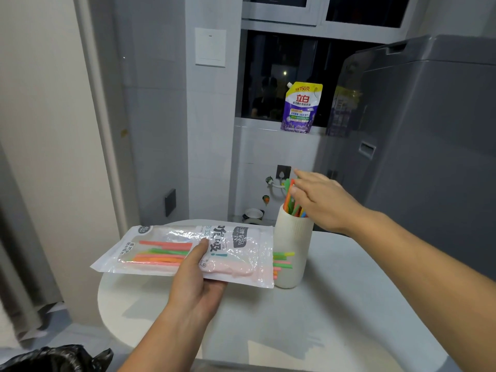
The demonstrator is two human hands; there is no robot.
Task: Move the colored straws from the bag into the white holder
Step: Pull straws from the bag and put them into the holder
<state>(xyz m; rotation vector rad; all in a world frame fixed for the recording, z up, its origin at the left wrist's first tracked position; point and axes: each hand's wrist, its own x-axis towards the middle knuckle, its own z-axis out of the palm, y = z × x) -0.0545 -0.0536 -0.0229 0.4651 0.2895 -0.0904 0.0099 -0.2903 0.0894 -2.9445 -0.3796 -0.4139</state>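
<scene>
A home laundry corner: a grey washing machine (429,130) stands at two o'clock, a purple detergent pouch (300,107) sits on the windowsill (257,124) at one o'clock, and a water tap (269,180) juts from the tiled wall (255,154) at twelve.

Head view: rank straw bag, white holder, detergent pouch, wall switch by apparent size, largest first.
1. straw bag
2. white holder
3. detergent pouch
4. wall switch
Last two look close; both are farther away.
</scene>
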